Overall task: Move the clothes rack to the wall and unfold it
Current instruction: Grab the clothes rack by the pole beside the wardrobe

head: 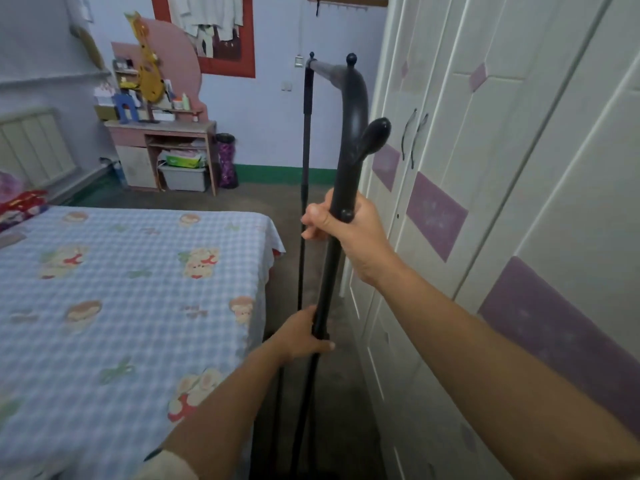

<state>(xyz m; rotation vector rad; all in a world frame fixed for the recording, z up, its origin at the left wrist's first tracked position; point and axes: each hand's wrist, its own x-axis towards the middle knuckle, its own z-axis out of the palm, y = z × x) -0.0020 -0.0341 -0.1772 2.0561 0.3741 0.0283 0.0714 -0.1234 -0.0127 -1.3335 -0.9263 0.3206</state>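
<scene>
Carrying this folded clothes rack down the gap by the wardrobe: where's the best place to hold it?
Keep to the near upright of the clothes rack: right hand below the hook, left hand lower, both from the bed side. The straight pole suits wrapped fingers, and the wardrobe crowds the other side.

- A bed (121, 306) fills the left side, covered with a blue-and-white checked sheet printed with cartoon figures.
- A tall white wardrobe (502, 168) with purple panels runs along the right side, doors closed.
- A pink desk (162, 128) stands against the far wall, its shelves crowded with small items.
- A grey plastic storage box (185, 178) sits under the desk.
- A red-framed picture (207, 29) hangs above on the pale blue wall.
- A white radiator (34, 143) is at far left.
</scene>
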